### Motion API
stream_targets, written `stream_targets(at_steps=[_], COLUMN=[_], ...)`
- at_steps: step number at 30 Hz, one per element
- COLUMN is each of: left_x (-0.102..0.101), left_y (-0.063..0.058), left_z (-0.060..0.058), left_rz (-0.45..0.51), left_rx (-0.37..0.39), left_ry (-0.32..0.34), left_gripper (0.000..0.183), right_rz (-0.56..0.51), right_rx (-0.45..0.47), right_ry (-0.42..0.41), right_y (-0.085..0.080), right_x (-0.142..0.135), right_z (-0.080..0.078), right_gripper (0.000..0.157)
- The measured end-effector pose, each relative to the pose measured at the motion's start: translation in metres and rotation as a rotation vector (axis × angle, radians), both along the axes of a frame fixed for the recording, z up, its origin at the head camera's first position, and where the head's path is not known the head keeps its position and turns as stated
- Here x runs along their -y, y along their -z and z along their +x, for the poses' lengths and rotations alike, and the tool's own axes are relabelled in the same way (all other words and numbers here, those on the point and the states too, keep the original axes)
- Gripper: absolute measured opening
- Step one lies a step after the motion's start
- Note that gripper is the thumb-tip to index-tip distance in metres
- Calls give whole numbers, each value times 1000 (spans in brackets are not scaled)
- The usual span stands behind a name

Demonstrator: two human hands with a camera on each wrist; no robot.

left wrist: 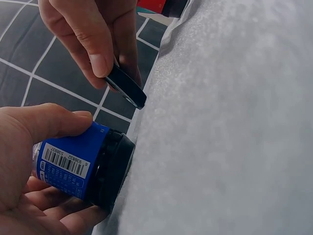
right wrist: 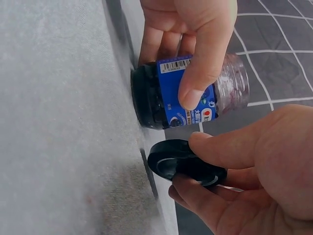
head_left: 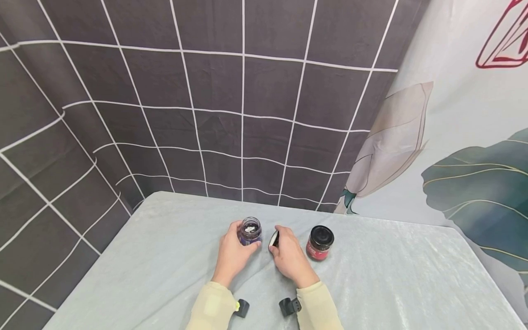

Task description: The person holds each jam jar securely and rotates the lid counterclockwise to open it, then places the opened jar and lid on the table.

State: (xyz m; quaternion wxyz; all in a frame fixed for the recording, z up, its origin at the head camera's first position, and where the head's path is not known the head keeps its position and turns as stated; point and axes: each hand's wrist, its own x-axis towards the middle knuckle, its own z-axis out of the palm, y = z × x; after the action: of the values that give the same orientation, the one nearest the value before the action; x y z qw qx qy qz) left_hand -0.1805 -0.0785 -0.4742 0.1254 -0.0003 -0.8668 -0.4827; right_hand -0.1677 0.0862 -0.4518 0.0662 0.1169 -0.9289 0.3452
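Observation:
An uncapped glass jam jar (head_left: 250, 231) with a blue label (right wrist: 171, 93) and dark contents stands upright on the table. My left hand (head_left: 233, 251) grips it around the side, thumb across the label. Just to its right, my right hand (head_left: 290, 257) pinches a black lid (right wrist: 186, 161) by its edge, tilted on its side and apart from the jar. The lid's pale inner face shows toward the jar in the head view. Further right stands a second jar (head_left: 319, 243) with a red label and a black lid on, touched by neither hand.
A pale grey cloth covers the table (head_left: 392, 275). Behind it hangs a dark curtain (head_left: 218, 128) with a white grid, and a white leaf-patterned curtain (head_left: 445, 114) at the right. Each wrist wears a small black camera (head_left: 288, 307).

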Motion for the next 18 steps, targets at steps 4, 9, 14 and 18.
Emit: stream_targets(at_steps=[4,9,14,18], left_x=[0,0,0,0], left_y=[-1,-1,-1,-1], left_z=[0,0,1,0], left_rz=[0,-5,-4,-5], left_rx=[6,6,4,9], left_ry=[0,-3,-3,-10], left_gripper=[66,66,65,66], right_rz=[1,2,1,-1], right_rx=[-6,-5,2,7], right_ry=[-10,-19,-23,-24], right_y=[0,1,1,2], right_x=[1,2,2,2], right_z=[0,0,0,0], right_gripper=[50,51,52,51])
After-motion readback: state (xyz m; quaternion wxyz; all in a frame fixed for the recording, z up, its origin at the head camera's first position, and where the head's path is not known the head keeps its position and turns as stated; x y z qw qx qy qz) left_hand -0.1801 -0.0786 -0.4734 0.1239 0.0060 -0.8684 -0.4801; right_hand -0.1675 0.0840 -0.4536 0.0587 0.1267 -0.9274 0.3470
